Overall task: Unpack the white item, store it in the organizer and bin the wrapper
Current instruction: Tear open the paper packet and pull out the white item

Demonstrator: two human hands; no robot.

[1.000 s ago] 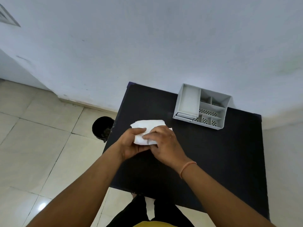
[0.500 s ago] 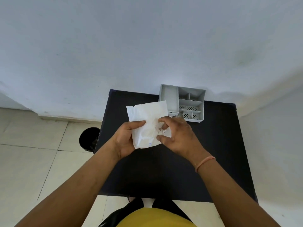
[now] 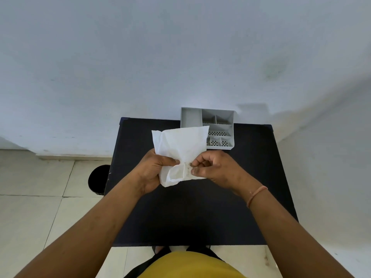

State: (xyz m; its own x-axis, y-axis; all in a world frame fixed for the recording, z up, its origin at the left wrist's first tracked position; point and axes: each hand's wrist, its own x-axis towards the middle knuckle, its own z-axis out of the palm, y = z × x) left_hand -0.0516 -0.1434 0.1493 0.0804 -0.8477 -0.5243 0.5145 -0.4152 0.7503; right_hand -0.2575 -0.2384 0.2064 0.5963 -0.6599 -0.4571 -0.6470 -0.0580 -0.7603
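Note:
A white wrapped packet is held up above the black table, its top edge overlapping the organizer's near left corner in view. My left hand grips its lower left side and my right hand pinches its lower right edge; the fingertips nearly meet at the packet's middle. What is inside the wrapper is hidden. The grey organizer with several compartments stands at the table's far edge against the wall. A black round bin stands on the floor left of the table.
The white wall rises right behind the table. Beige tiled floor lies to the left and in front of the table. My yellow shirt shows at the bottom edge.
Both hands lifted the packet off the table and turned it upright a second ago; since then the fingers have bunched its lower middle. The view has shifted to face the table squarely.

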